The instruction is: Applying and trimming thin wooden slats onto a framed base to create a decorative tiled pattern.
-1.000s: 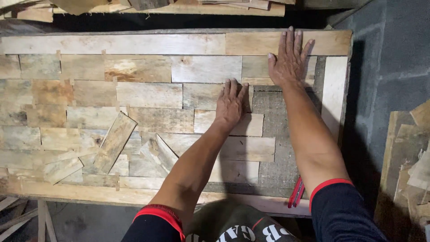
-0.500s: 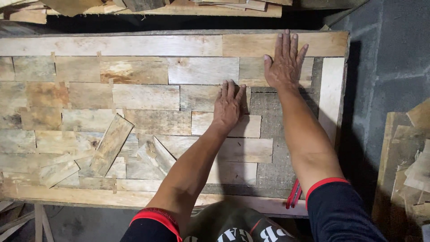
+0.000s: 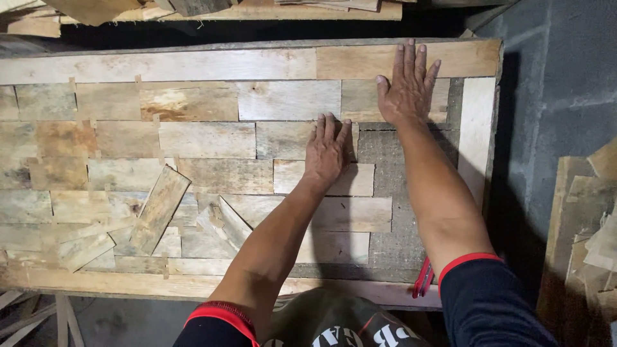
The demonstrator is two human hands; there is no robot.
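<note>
1. I see the left hand (image 3: 328, 151) lying flat, palm down, fingers together and straight. It grips nothing; it presses on the right end of a short plank (image 3: 289, 140) in the third row.
2. The right hand (image 3: 408, 87) is also flat and open, fingers slightly spread. Its palm covers a plank end (image 3: 357, 99) in the second row; its fingertips reach onto the top rail (image 3: 360, 59). Nothing is clasped.
3. The two hands lie near each other, the right one higher and further right, not touching.
4. Both pressed pieces sit at the right edge of the laid planks, on a panel (image 3: 411, 193) whose grey backing shows bare just right of the left hand and below the right one.
5. A pale upright strip (image 3: 477, 128) borders the panel on the right.
6. Lower left, a loose plank (image 3: 159, 209) lies tilted across the rows; a wedge-shaped offcut (image 3: 228, 222) lies near it.
7. A red-handled tool (image 3: 422, 277) hangs at the panel's near edge, beside the right sleeve (image 3: 495, 302).
8. Scrap wood (image 3: 591, 218) is stacked at far right, against a grey wall (image 3: 559, 83).
</note>
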